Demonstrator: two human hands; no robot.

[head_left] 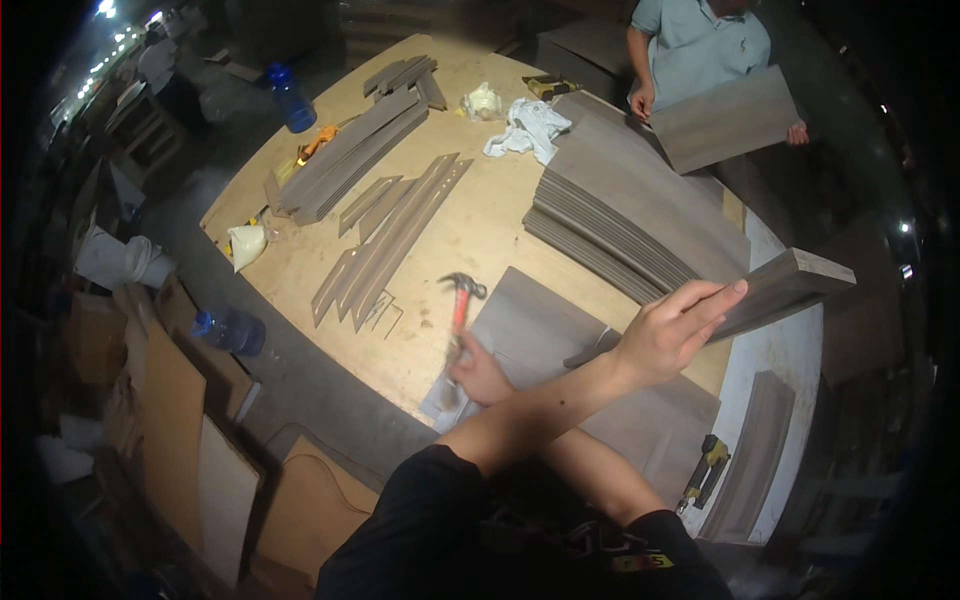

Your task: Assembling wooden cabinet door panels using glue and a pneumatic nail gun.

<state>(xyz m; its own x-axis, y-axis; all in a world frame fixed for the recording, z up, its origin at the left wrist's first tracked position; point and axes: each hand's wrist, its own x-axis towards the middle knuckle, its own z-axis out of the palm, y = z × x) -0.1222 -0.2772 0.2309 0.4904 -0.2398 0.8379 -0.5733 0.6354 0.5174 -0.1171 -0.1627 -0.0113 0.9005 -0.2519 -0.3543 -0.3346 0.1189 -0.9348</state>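
Observation:
My forearms cross over the workbench, the left one on top. At the right, my left hand (668,335) is closed on a grey wooden board (775,295), raised at a tilt with its pale end facing outward. My wrist hides the board's middle. Left of the crossing, my right hand (482,372) grips a claw hammer (461,305) by its handle, head up, over the bench's near edge. Beneath both arms lies a flat grey panel (530,310). Close to my right elbow, a yellow-and-black nail gun (708,465) rests beside a long grey board (757,440).
Stacked grey panels (630,215) fill the bench's right side. Slats (395,240) and longer boards (355,155) lie left, near a white cloth (530,130) and plastic bag (247,243). Across the bench, a co-worker (700,45) holds a panel (728,120). Cardboard sheets (175,430) stand at the left.

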